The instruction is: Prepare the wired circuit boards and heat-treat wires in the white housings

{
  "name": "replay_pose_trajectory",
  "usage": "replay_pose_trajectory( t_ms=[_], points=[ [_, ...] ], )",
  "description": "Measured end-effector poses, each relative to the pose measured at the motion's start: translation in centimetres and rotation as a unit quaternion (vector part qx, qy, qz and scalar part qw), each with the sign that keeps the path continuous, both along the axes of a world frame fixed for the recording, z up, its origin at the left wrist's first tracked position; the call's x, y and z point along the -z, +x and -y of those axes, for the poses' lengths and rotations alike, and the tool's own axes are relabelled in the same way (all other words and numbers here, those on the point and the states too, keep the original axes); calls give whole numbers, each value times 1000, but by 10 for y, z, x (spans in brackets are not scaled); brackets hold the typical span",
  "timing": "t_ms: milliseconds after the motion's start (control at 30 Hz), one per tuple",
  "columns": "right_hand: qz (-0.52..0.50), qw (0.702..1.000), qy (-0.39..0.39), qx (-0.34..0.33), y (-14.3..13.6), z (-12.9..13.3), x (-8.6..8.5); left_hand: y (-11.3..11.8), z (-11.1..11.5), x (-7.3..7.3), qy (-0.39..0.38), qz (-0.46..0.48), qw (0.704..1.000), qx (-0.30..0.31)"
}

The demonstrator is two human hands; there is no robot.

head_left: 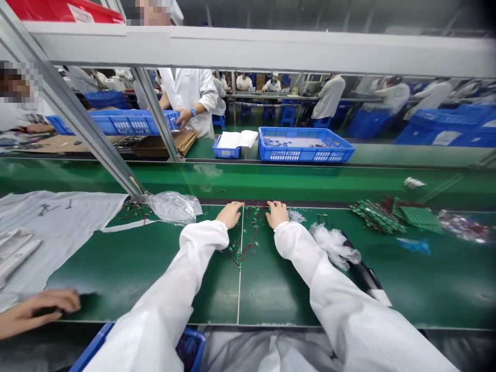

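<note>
My left hand [230, 214] rests at the far side of the green bench, fingers stretched out and leaning to the right. Opposite it, my right hand [277, 214] lies palm down with its fingers apart. Between them are small green circuit boards with red wires [254, 212], close to the fingertips of both hands. More of these wired boards [242, 253] trail toward me along the pale seam of the bench. A heap of small clear pieces [296, 216] sits just right of my right hand. Neither hand visibly grips anything.
A clear plastic bag [174, 206] lies left, a crumpled bag [335, 245] and black tool [366, 279] right. Green boards [377, 217] are piled farther right. Another person's hand [42, 310] is at lower left. A blue basket [306, 155] stands beyond the green strip; a metal post [77, 108] rises left.
</note>
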State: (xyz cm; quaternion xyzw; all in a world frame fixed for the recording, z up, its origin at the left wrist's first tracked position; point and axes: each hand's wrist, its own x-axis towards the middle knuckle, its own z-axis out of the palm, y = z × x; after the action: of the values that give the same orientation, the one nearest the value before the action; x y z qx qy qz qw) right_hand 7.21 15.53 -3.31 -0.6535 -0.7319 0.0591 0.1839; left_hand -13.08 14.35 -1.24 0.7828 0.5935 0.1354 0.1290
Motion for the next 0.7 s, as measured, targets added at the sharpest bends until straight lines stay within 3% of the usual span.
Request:
replay_pose_trajectory(
  t_ms=[200, 400, 533, 700],
  points=[
    [24, 999, -17, -28, -8, -29, 9, 40, -35, 26, 28, 11, 999, -21],
    [24, 994, -6, -107, -27, -29, 9, 41, -44, 27, 10, 15, 999, -42],
    [13, 984, 3, -177, -38, -11, 4, 26, -26, 19, -31, 18, 999, -30],
    [6, 957, -7, -291, -45, 51, 2, 3, 38, 9, -69, 21, 997, 32]
  ],
)
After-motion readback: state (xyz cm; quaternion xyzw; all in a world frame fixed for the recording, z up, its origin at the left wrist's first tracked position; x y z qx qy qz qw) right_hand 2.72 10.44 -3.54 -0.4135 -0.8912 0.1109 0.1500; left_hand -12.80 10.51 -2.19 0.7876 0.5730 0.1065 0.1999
